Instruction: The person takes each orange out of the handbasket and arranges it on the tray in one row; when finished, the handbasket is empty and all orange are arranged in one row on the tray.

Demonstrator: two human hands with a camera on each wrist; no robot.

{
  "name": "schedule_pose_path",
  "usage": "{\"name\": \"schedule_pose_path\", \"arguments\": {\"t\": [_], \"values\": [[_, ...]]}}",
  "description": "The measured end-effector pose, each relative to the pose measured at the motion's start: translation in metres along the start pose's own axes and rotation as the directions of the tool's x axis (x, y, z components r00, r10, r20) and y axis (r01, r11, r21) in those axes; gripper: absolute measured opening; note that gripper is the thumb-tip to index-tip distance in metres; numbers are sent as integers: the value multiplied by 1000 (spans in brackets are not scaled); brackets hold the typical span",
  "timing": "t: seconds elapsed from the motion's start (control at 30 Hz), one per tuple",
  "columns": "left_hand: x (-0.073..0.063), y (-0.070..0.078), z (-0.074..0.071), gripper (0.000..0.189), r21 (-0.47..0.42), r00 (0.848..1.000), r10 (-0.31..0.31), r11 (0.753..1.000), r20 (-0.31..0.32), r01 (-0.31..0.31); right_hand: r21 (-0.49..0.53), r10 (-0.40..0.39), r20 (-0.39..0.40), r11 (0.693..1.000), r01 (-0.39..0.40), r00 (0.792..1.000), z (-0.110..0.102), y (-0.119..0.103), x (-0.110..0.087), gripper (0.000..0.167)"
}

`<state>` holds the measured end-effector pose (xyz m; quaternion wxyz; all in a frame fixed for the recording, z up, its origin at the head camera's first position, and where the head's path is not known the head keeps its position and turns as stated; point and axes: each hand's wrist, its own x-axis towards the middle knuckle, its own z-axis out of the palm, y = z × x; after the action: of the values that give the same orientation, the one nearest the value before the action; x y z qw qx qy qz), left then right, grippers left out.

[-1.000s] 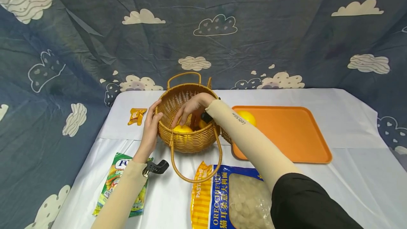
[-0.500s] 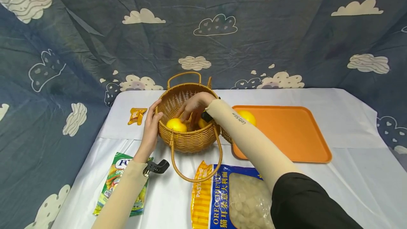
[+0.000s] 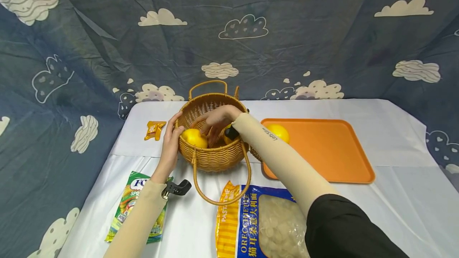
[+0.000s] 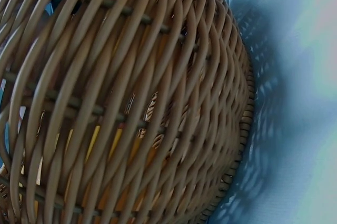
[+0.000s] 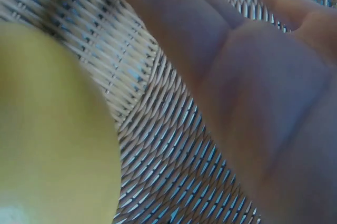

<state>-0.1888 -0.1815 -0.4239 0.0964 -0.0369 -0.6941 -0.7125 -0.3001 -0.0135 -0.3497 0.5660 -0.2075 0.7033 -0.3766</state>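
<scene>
My left hand (image 3: 168,146) rests against the left side of a round wicker basket (image 3: 211,160), fingertips and thumb tip right at the rim. The left wrist view is filled by the basket's woven wall (image 4: 158,77). My right hand (image 3: 216,120) reaches inside, its fingers beside a yellow lemon (image 3: 195,137) lying near the left front wall. A second lemon (image 3: 227,138) in the basket is partly hidden under my right wrist. In the right wrist view, my palm (image 5: 253,92) faces the woven bottom, with one lemon (image 5: 52,129) close to the camera at left.
An orange tray (image 3: 322,150) lies right of the basket, with another lemon (image 3: 279,132) at its left end, partly behind my forearm. A wrapped candy (image 3: 155,130) is at left. In front lie a green packet (image 3: 125,206) and a pasta bag (image 3: 247,226) under the basket's front handle (image 3: 222,203).
The lemon beside my right fingers has shifted left and slightly back inside the basket, towards its left wall. My left hand and the basket stay in place.
</scene>
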Motion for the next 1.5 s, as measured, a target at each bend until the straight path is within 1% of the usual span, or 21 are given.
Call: {"name": "schedule_pose_path", "arguments": {"t": [0.07, 0.17, 0.27, 0.37, 0.5, 0.57, 0.63, 0.73, 0.8, 0.87, 0.93, 1.0, 1.03, 1.1, 1.17, 1.23, 1.3, 1.4, 1.5], "values": [[0, 0, 0, 46, 5, 1000, 0, 1000, 0, 0, -16, -16, 6, 1000, 16, 1000, 1, -1, 0, 57], [0, 0, 0, 46, 3, 1000, 3, 1000, 4, -3, -61, -2, -8, 998, 1, 1000, 2, -2, 2, 60], [1, 0, 1, 47, -2, 1000, 6, 1000, 10, -6, -105, 20, -54, 994, -25, 998, 3, -3, 4, 62], [0, 0, 2, 46, -2, 1000, 6, 1000, 9, -6, -140, 21, -117, 989, -37, 993, 5, -5, 5, 57], [0, 0, 2, 46, -6, 1000, 2, 1000, 4, -2, -202, -10, -183, 979, -28, 983, 8, -6, 7, 45], [0, 0, 2, 46, -3, 1000, -1, 1000, 2, 1, -221, -37, -186, 975, -5, 982, 8, -6, 9, 43], [0, 0, 2, 46, -1, 1000, -1, 1000, 2, 1, -239, -62, -183, 971, 16, 981, 8, -5, 10, 44], [0, 0, 1, 46, -3, 1000, -3, 1000, 5, 3, -242, -80, -164, 969, 38, 983, 8, -5, 11, 51], [0, -1, 1, 47, -11, 1000, -5, 1000, 8, 5, -241, -77, -167, 970, 35, 983, 8, -5, 11, 51], [1, -1, 1, 48, -20, 1000, -4, 1000, 10, 4, -230, -68, -185, 973, 24, 980, 8, -5, 10, 48], [1, -1, 0, 49, -28, 1000, -2, 1000, 12, 2, -240, -70, -223, 971, 15, 972, 8, -6, 9, 45], [1, -1, 0, 49, -30, 1000, -2, 1000, 9, 2, -253, -74, -259, 967, 6, 963, 8, -5, 9, 45], [1, -1, 0, 49, -28, 1000, -3, 1000, 8, 3, -254, -80, -262, 967, 11, 962, 7, -5, 9, 46], [1, -1, 0, 48, -21, 1000, -7, 1000, 5, 7, -254, -82, -244, 967, 18, 966, 7, -5, 8, 50], [1, 0, 0, 48, -21, 1000, -10, 1000, 3, 10, -244, -71, -193, 970, 22, 979, 6, -4, 8, 52], [-2, 8, 1, 48, -19, 1000, -12, 1000, 9, 12, -238, -58, -145, 971, 22, 988, 6, -4, 8, 52], [-5, 16, 3, 49, -16, 1000, -11, 1000, 16, 11, -232, -36, -122, 973, 7, 992, 7, -4, 8, 51], [-10, 28, 6, 50, -1, 1000, -18, 1000, 23, 18, -227, -25, -119, 974, -2, 993, 8, -4, 8, 49], [-10, 29, 6, 50, 11, 999, -22, 1000, 24, 22, -237, -23, -126, 971, -8, 992, 7, -3, 6, 45]]}}
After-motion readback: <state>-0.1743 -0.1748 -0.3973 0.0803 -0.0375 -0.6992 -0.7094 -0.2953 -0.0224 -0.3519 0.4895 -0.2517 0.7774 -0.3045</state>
